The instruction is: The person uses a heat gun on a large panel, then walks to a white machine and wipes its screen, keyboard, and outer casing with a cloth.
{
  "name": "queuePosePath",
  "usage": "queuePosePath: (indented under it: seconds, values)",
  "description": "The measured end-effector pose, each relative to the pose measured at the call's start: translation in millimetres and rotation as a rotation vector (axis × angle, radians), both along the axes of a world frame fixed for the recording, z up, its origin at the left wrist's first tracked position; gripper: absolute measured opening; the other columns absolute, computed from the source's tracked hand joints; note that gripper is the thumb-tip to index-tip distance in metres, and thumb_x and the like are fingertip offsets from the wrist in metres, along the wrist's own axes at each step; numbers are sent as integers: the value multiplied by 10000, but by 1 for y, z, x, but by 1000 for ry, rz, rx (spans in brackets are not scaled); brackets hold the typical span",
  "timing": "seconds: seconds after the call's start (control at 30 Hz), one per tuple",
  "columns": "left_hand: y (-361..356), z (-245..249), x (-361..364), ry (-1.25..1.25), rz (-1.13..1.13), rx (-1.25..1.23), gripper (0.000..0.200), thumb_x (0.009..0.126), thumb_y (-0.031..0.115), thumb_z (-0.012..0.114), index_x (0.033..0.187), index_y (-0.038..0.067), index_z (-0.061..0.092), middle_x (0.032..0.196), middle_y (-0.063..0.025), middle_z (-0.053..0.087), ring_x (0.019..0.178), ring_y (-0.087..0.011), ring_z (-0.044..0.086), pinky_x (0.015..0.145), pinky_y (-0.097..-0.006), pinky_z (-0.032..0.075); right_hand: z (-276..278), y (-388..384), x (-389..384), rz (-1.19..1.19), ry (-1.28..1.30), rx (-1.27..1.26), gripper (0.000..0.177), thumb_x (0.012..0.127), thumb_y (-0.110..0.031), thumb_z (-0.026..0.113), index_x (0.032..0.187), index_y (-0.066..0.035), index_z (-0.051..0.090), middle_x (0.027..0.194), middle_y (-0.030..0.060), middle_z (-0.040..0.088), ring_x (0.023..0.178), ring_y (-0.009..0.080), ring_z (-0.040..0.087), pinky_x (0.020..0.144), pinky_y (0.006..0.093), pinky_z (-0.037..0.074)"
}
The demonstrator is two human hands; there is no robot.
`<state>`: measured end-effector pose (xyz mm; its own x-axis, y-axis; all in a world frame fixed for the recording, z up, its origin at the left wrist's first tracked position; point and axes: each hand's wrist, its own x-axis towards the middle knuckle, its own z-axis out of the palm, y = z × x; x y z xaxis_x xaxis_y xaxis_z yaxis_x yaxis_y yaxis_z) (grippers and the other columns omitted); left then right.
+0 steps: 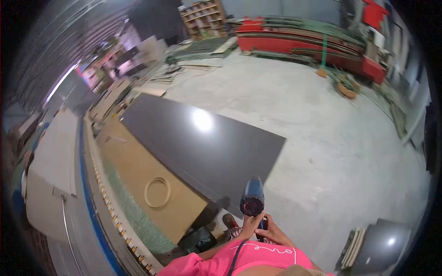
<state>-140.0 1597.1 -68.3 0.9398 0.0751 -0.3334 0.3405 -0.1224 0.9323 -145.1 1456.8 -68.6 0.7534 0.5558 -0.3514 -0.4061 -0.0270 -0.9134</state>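
A blue heat gun point(252, 198) with a round black vent at its rear end points away from me over the near corner of a dark grey panel point(202, 142). My left hand point(250, 225) is closed at the top of its handle, just under the body. On the other side, my right hand point(275, 233) has its fingers curled against the lower handle; some fingertips are hidden. A black cord point(237, 257) runs down across my pink shirt. The panel's surface is smooth and reflects a bright lamp.
A tan board point(138, 158) with a coiled roll of edging strip point(157, 192) lies left of the panel. Beyond are a toothed rail point(106, 198) and a pale machine table point(53, 161). Dark panels point(386, 244) lean at lower right. A red rack point(299, 46) stands at the back.
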Motion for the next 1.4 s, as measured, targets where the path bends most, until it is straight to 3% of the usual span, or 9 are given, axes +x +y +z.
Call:
queuePosePath:
  seconds: [0.07,0.13,0.23,0.3,0.37,0.4,0.43,1.03,1.4]
  values:
    - [-44,0,-1,67,-100,2,443,866,403,522,1059,7,556,886,-53,582,820,-139,569,720,-290,438,-7,-44,-17,-79,-46,-34,880,738,-337,730,1313,47,186,1130,217,490,1028,247,525,849,333,441]
    - [-82,1,-1,85,-204,-69,441,861,398,526,1067,9,550,894,-56,580,827,-144,566,726,-294,434,-6,-79,-31,-139,-353,-111,915,723,-331,739,1332,23,156,1158,234,473,1066,273,508,865,356,435]
    - [-127,2,3,102,-367,-161,439,853,389,532,1078,12,542,906,-61,576,838,-153,562,736,-299,428,46,-121,-38,-173,-134,-125,920,722,-300,737,1346,-4,129,1165,231,475,1090,292,499,867,380,435]
    - [-149,4,9,114,-444,-200,439,847,383,535,1085,14,536,915,-64,573,845,-158,560,742,-303,424,56,-138,-37,-225,-191,-86,915,722,-246,735,1351,-14,113,1181,216,469,1085,281,498,851,370,442]
    - [-164,3,15,131,-480,-232,440,842,378,539,1092,16,530,923,-67,570,852,-164,557,749,-307,420,90,-154,-30,-196,-16,-89,924,716,-222,733,1352,-9,97,1134,182,514,986,264,554,791,351,466]
    - [-169,2,21,142,-489,-248,440,839,375,541,1096,17,527,927,-69,569,855,-167,556,752,-309,418,79,-157,-26,-235,-99,-207,880,716,-188,718,1350,-16,133,1053,152,564,839,247,601,718,334,488]
    - [-173,-1,27,147,-492,-263,441,837,372,543,1099,18,524,931,-71,568,859,-170,555,756,-311,416,49,-158,-18,-222,-99,-212,880,716,-188,718,1350,-16,133,1053,152,564,839,247,601,718,334,488]
    - [-258,-25,311,181,-274,-412,483,788,320,576,1165,37,471,1003,-99,544,921,-221,532,814,-344,381,45,-265,302,-11,-291,-392,771,726,-156,690,1335,-48,229,1038,192,566,889,292,596,781,352,462]
    - [-263,-30,431,129,34,-394,532,759,289,597,1205,48,438,1048,-116,529,959,-252,517,850,-365,360,36,-277,488,256,-410,-329,710,733,-137,672,1326,-67,288,1028,217,568,920,320,594,819,363,447]
